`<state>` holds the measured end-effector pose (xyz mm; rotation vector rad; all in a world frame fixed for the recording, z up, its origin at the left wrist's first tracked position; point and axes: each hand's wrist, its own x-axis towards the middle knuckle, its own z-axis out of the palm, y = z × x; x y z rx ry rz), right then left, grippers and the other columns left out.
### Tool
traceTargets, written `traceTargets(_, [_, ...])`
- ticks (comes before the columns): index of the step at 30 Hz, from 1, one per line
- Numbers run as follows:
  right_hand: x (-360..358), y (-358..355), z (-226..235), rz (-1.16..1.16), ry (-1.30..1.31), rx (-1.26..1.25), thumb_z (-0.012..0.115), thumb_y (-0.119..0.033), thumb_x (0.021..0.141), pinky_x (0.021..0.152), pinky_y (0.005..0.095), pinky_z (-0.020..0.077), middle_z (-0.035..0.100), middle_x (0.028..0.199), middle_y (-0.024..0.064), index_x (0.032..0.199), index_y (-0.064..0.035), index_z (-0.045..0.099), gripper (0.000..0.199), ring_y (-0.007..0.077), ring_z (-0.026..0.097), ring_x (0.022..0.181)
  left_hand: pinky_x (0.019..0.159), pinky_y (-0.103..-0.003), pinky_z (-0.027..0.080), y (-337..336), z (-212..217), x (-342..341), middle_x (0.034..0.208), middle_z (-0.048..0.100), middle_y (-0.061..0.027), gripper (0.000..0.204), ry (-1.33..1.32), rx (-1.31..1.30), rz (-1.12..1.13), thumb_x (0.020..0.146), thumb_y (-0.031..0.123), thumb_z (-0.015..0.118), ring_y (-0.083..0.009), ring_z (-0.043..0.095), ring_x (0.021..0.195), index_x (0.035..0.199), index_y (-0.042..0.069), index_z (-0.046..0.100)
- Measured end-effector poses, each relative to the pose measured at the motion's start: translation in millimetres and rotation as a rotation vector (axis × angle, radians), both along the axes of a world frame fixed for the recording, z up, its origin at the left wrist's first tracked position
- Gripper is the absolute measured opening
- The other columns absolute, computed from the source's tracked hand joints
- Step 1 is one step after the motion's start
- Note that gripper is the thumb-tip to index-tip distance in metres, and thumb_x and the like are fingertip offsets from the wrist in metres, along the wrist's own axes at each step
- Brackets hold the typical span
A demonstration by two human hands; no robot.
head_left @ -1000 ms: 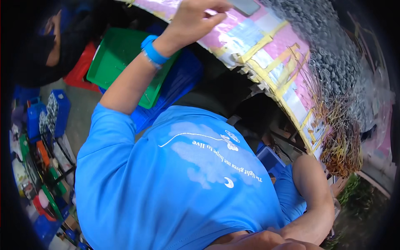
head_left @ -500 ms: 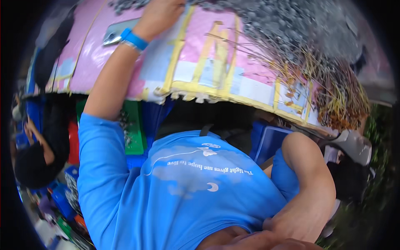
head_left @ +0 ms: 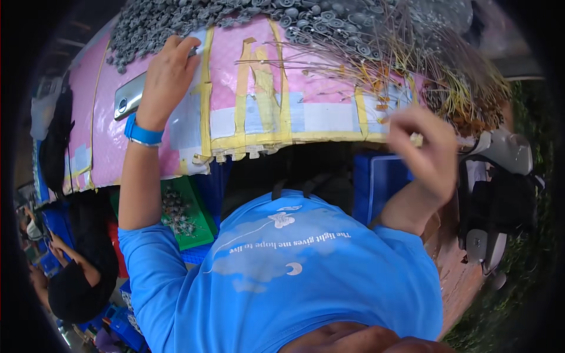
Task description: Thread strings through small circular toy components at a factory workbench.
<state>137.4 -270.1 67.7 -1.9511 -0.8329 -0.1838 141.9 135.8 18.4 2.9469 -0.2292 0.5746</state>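
Note:
My left hand (head_left: 169,76), with a blue band at its wrist, is over the table beside a phone (head_left: 130,96). Its thumb and fingers are pinched on a small grey piece (head_left: 192,52), which looks like one of the round grey plastic caps (head_left: 170,28) heaped just beyond. At the table's near right edge my right hand (head_left: 428,144) is curled and smeared by motion; whether it grips anything is unclear. Beyond that hand, thin wires with orange-brown ends (head_left: 382,79) fan out, and a thick bundle of them (head_left: 471,100) lies at the far right.
The table (head_left: 229,100) has a pink and white covering with yellow tape strips and a ragged front edge. Below it are a green tray (head_left: 197,226) with small metallic parts and a blue crate (head_left: 379,182). A person in dark clothes (head_left: 85,288) sits at the left.
My right hand has risen from near my neck to the table's edge. My left hand appears lower and further left, and the whole view has shifted, showing more of the grey heap.

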Motion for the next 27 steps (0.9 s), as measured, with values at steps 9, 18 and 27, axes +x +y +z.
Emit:
traceTargets(9, [14.0,-8.0,-66.8,-0.422,0.312,-0.233,0.076,-0.015,0.083,0.053,0.0221,0.0399,0.058,0.063,-0.0009,0.084,-0.0011,0.065,0.018,0.0044,0.050,0.059,0.050,-0.022,0.044,-94.0,2.8,-88.9,0.070,0.064,-0.0005,0.029,0.132,-1.072,0.120,0.082,0.004,0.076,-0.0049,0.057,0.059,0.110,0.006,0.067])
traceTargets(18, [-2.7,80.3,-52.9,0.159,1.009,0.651,0.066,-0.012,0.092,0.044,0.0203,0.0443,0.062,0.068,0.0031,0.092,-0.0020,0.065,0.010,0.0097,0.057,0.050,0.058,-0.021,0.054,-148.6,-24.6,-130.9,0.092,0.069,-0.0085,0.038,0.491,-1.575,-0.061,0.083,0.003,0.075,-0.0117,0.069,0.067,0.119,-0.003,0.062])
traceTargets(27, [-57.8,110.9,-63.4,0.293,0.967,0.337,0.071,-0.011,0.089,0.044,0.0197,0.0468,0.064,0.068,0.0053,0.092,0.0007,0.065,0.013,0.0089,0.060,0.050,0.073,-0.028,0.062,-130.0,-29.1,-143.3,0.112,0.064,-0.0124,0.052,0.285,-1.795,-0.112,0.085,0.003,0.066,-0.0149,0.068,0.090,0.134,-0.005,0.052])
